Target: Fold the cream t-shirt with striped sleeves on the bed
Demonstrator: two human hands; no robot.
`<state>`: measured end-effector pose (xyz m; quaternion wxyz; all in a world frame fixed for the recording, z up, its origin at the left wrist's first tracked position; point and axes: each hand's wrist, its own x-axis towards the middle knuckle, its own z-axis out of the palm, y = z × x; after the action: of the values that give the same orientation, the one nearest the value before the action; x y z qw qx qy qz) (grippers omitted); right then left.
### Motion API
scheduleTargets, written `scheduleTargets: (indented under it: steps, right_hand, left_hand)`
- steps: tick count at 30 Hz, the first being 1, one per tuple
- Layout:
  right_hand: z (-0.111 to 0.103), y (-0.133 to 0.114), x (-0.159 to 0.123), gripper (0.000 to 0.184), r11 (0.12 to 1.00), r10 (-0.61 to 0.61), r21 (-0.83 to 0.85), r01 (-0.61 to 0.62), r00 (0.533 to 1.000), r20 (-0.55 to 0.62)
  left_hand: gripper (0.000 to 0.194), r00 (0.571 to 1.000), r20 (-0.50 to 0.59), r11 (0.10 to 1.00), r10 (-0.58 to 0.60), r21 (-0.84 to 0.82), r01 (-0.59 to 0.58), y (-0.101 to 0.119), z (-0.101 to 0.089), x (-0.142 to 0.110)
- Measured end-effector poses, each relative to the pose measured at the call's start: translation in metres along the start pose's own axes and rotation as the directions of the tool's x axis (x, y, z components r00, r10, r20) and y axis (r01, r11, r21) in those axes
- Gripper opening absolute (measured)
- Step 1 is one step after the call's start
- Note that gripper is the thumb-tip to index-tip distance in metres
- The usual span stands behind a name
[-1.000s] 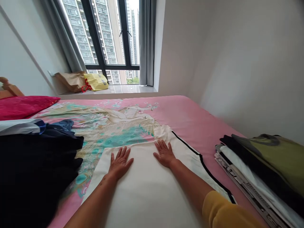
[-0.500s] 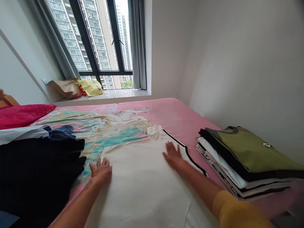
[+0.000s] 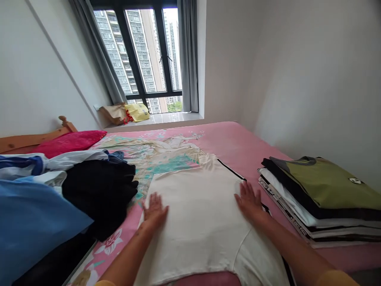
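A cream-white garment [image 3: 196, 214] with black trim lies spread flat on the pink printed bedsheet [image 3: 238, 139]. My left hand [image 3: 155, 210] rests palm-down on the garment's left edge, fingers stretched out. My right hand [image 3: 249, 200] lies flat on its right edge, fingers spread, beside the black trim. Neither hand holds anything.
A stack of folded clothes [image 3: 321, 198] topped by an olive-green shirt sits at the right. A loose pile of black, blue and white clothes [image 3: 74, 190] lies at the left, with a red pillow [image 3: 71, 141] and wooden headboard behind. Paper and yellow bags [image 3: 127, 112] stand on the windowsill.
Both hands have slid apart from the middle of the garment out to its left and right edges. The view has swung to show more of the left pile.
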<state>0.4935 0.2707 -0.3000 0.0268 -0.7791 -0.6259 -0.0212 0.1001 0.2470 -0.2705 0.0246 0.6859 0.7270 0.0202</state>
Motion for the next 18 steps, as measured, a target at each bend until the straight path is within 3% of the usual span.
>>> scheduleTargets:
  steps: [3, 5, 8, 10, 12, 15, 18]
  right_hand:
    - [0.006, -0.043, -0.038, 0.061, 0.952, -0.292, 0.109, 0.285, 0.954, 0.062]
    - [0.016, -0.037, -0.056, 0.063, 0.926, -0.366, 0.131, 0.354, 0.927, 0.079]
    - [0.034, 0.015, -0.064, 0.066, 0.980, -0.192, 0.051, 0.191, 0.981, 0.012]
    - [0.041, 0.053, -0.062, 0.068, 0.994, -0.113, 0.009, 0.113, 0.994, 0.006]
    - [0.043, 0.076, -0.060, 0.068, 0.997, -0.071, -0.010, 0.071, 0.997, 0.013]
    - [0.035, 0.076, -0.065, 0.065, 1.000, 0.006, -0.027, -0.005, 1.000, 0.017]
    - [0.019, 0.041, -0.079, 0.063, 0.996, 0.059, -0.061, -0.060, 0.998, -0.015]
  left_hand:
    - [0.066, 0.986, 0.095, 0.989, 0.138, -0.057, -0.133, 0.049, 0.010, -0.017]
    - [0.066, 0.983, 0.140, 0.990, 0.121, -0.082, -0.110, 0.045, 0.016, -0.035]
    - [0.067, 0.989, 0.119, 0.996, -0.084, 0.003, 0.084, -0.013, 0.016, -0.063]
    - [0.064, 0.983, 0.078, 0.985, -0.165, 0.070, 0.159, -0.060, 0.013, -0.079]
    - [0.061, 0.980, 0.037, 0.976, -0.196, 0.107, 0.191, -0.092, 0.012, -0.092]
    - [0.057, 0.974, 0.002, 0.968, -0.225, 0.119, 0.223, -0.102, 0.012, -0.104]
    - [0.056, 0.943, 0.018, 0.938, -0.331, 0.117, 0.327, -0.072, 0.004, -0.106]
